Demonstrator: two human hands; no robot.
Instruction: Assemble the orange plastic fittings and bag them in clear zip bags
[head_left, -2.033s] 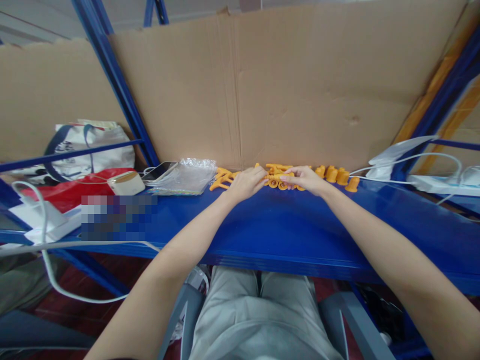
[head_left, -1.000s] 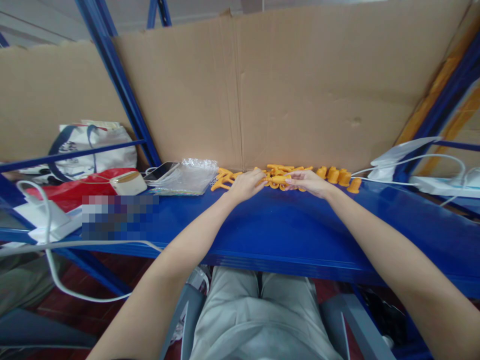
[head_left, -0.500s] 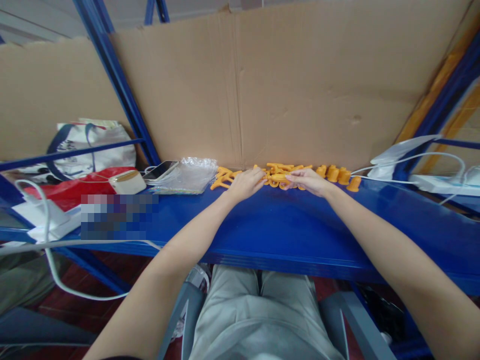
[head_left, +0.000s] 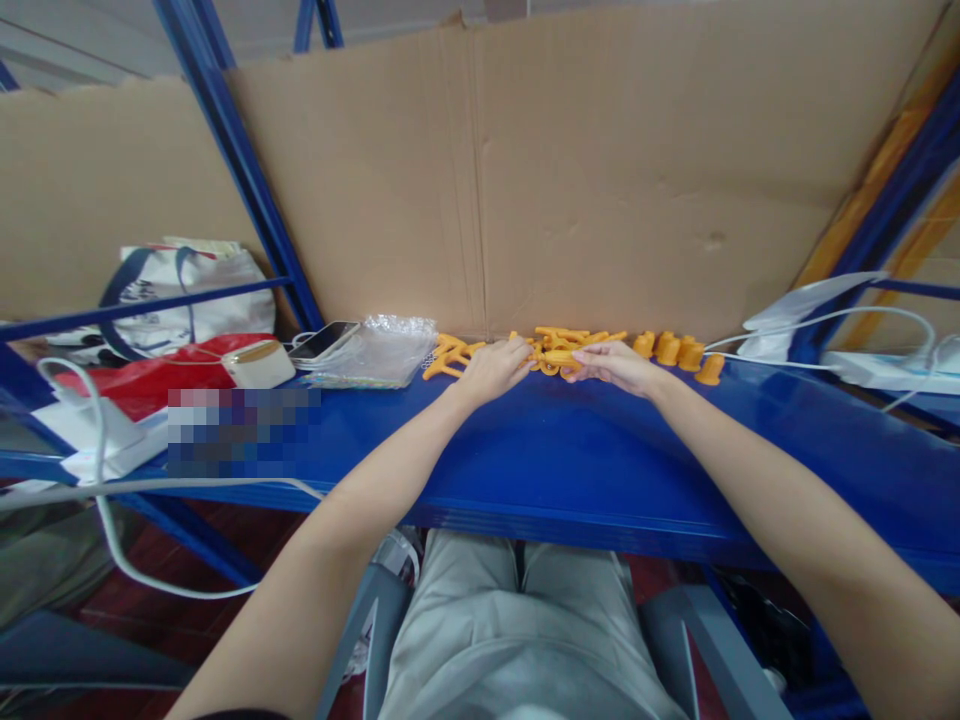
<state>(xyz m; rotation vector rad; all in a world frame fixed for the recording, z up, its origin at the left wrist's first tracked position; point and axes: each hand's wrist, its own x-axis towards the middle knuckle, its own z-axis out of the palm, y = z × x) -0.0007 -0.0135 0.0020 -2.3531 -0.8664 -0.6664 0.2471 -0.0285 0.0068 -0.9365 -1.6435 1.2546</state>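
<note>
Between my two hands is a yellow plastic piece [head_left: 557, 357], held at about the middle of the blue shelf. My left hand [head_left: 496, 368] is closed on its left end, the fingers bent around it. At the right end, my right hand [head_left: 613, 364] pinches it with thumb and fingertips. Yellow branched parts [head_left: 450, 356] lie left of my left hand, and more yellow pieces [head_left: 570, 334] are heaped just behind the held one. Several yellow flanged cylinders [head_left: 667, 348] stand to the right of my right hand. My fingers hide some of the held piece.
The blue shelf top [head_left: 540, 455] runs in front of me, with a cardboard panel [head_left: 600, 170] behind. To the left lie a clear plastic bag [head_left: 375, 352], a phone [head_left: 327, 341], a white case [head_left: 259, 364] and a red bag [head_left: 165, 375]. White cables [head_left: 840, 318] loop at the right.
The view has shifted very slightly. Both hands keep hold of the yellow plastic piece in nearly the same place.
</note>
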